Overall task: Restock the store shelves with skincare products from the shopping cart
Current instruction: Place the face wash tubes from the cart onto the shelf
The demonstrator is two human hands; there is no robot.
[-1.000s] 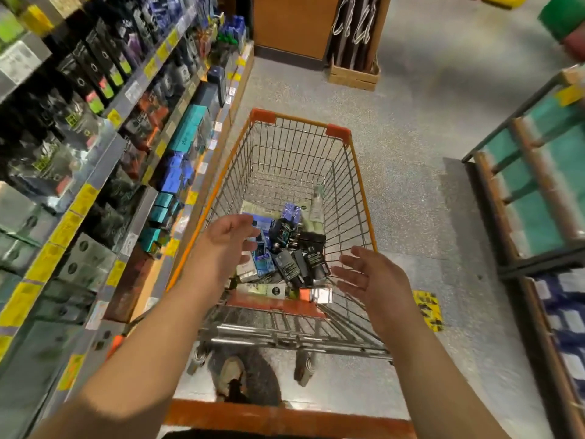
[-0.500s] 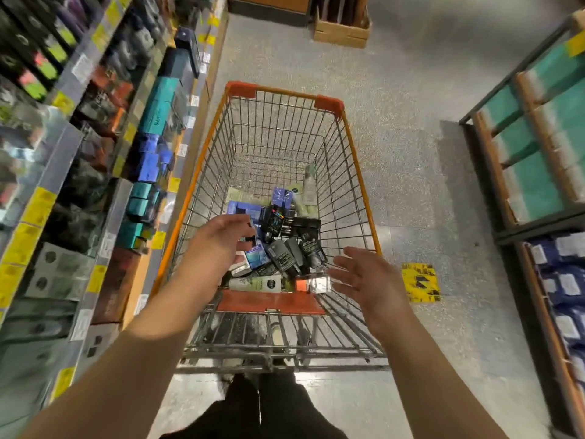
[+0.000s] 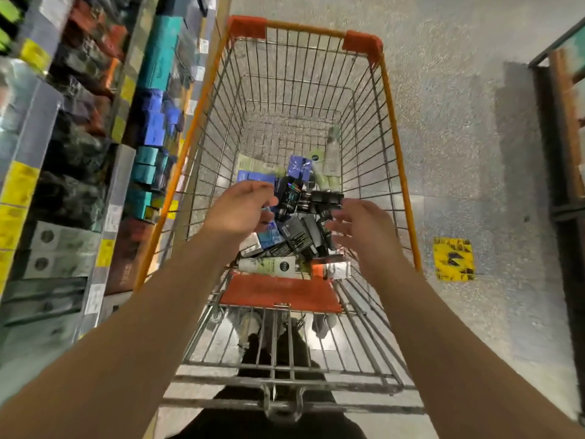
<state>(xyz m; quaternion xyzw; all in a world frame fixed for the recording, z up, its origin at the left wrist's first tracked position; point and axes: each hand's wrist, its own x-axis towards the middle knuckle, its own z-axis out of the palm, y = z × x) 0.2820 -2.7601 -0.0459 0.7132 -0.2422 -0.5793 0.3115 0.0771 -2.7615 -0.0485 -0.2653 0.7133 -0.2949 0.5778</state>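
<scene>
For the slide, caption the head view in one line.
Both hands, left hand and right hand, reach empty into an orange wire shopping cart above piled skincare boxes, beside stocked shelves.

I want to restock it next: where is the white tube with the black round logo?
The white tube lies at the cart's near end, below the left hand, beside the orange flap.

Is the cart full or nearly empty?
Mostly empty: the cart holds only a small pile of products at its near end; bare wire beyond.

cart (image 3: pixel 399 147) centre | products (image 3: pixel 294 229) in its near end | shelves (image 3: pixel 123 172) left
</scene>
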